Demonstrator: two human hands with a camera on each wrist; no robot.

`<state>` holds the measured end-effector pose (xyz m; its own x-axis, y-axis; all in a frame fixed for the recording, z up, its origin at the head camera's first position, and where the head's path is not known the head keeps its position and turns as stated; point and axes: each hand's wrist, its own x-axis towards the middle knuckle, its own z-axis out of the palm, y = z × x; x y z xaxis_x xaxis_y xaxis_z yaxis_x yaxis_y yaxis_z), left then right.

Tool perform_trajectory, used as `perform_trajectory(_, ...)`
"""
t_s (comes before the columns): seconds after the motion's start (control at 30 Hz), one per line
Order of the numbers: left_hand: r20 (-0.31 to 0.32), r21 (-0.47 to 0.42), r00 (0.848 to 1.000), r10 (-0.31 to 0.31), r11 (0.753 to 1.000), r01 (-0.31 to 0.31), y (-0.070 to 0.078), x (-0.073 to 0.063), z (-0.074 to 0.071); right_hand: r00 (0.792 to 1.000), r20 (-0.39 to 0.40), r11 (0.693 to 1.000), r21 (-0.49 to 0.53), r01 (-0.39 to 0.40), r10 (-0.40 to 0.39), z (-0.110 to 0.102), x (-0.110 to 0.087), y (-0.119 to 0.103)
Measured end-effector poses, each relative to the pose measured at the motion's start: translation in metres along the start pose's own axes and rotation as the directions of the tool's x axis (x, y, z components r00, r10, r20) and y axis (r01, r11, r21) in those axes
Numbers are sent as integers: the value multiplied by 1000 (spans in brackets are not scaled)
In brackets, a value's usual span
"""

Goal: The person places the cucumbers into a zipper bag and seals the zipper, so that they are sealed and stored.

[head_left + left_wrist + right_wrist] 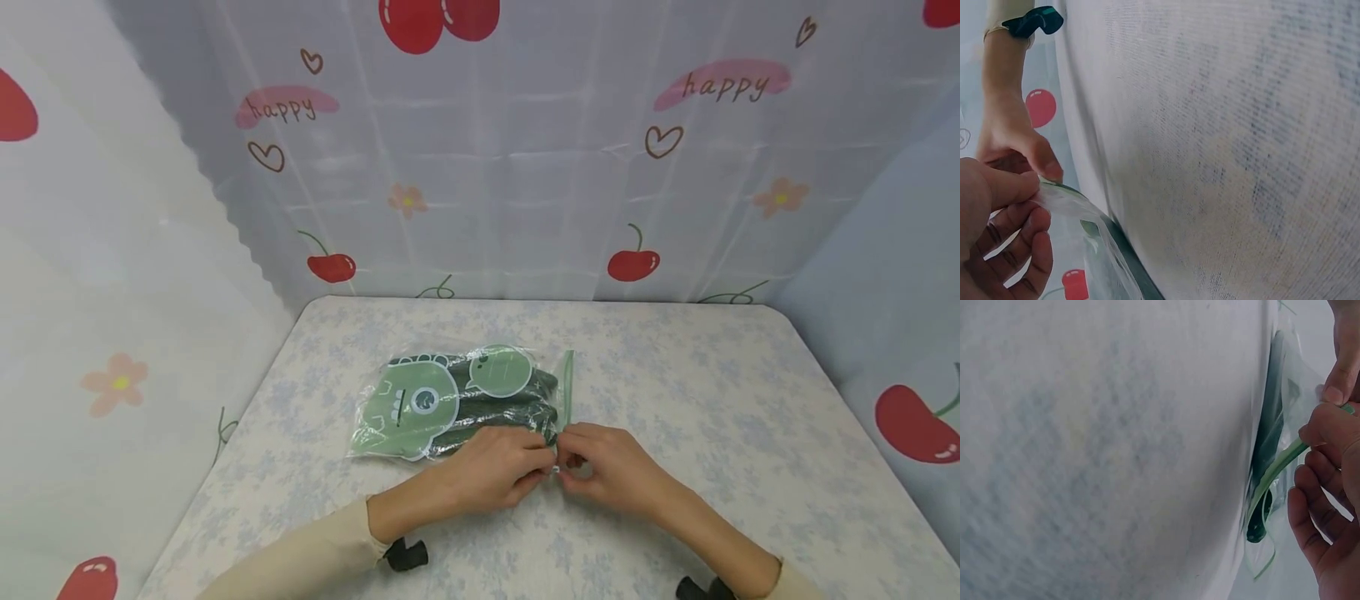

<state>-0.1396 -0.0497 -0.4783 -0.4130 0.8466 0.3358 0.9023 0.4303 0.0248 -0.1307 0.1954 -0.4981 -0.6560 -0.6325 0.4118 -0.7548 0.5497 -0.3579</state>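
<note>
A clear zip bag [408, 412] with green cartoon monster prints lies flat on the table, several long dark green cucumbers [504, 412] inside it. Its green zip strip [567, 383] runs along the right end. At the near corner of that end my left hand [498, 467] pinches the bag's edge between thumb and finger. Right beside it, my right hand [618, 467] pinches the green strip, the fingertips of both hands almost meeting. In the right wrist view the strip [1282, 462] curves up from the table into the pinch, and a cucumber end [1257, 532] shows below it.
The table [712, 400] has a pale cloth with a faint blue floral pattern. White curtains [525, 167] with cherries, hearts and flowers stand behind it and on both sides. A black wrist mount [407, 554] sits under my left sleeve.
</note>
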Motion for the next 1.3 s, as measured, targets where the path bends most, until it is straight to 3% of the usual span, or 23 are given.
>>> perform_trajectory(0.4,-8,-56,1000,4,998,-5,4,-4,4,992,75,993,-68,-92,97,5,5,22)
perform_trajectory(0.5,-13,-70,1000,-4,998,3,4,-4,3,980,93,985,-14,-173,174,5,4,26)
perform_trajectory(0.6,-2,-80,1000,-15,997,15,4,-5,2,946,144,947,100,-306,291,6,1,24)
perform_trajectory(0.67,8,-83,1000,-21,996,21,3,-4,1,906,215,889,209,-408,365,5,-1,22)
perform_trajectory(0.7,10,-86,1000,-20,996,21,3,-4,1,879,262,841,277,-464,398,5,-2,21)
perform_trajectory(0.73,11,-80,1000,-18,997,18,2,-4,1,851,311,785,343,-516,424,4,-3,20)
perform_trajectory(0.87,15,-80,1000,-8,997,9,2,-4,1,739,465,508,538,-673,487,1,-3,19)
perform_trajectory(0.9,15,-80,1000,-6,997,7,2,-4,1,719,484,453,562,-692,498,1,-2,19)
perform_trajectory(0.93,16,-76,1000,-3,997,4,2,-3,1,708,494,419,576,-701,505,1,-2,19)
perform_trajectory(1.0,18,-80,1000,0,997,1,3,-3,2,696,505,390,586,-710,511,1,-1,19)
perform_trajectory(1.3,81,-95,997,0,995,8,5,-1,2,694,521,266,670,-693,496,4,2,23)
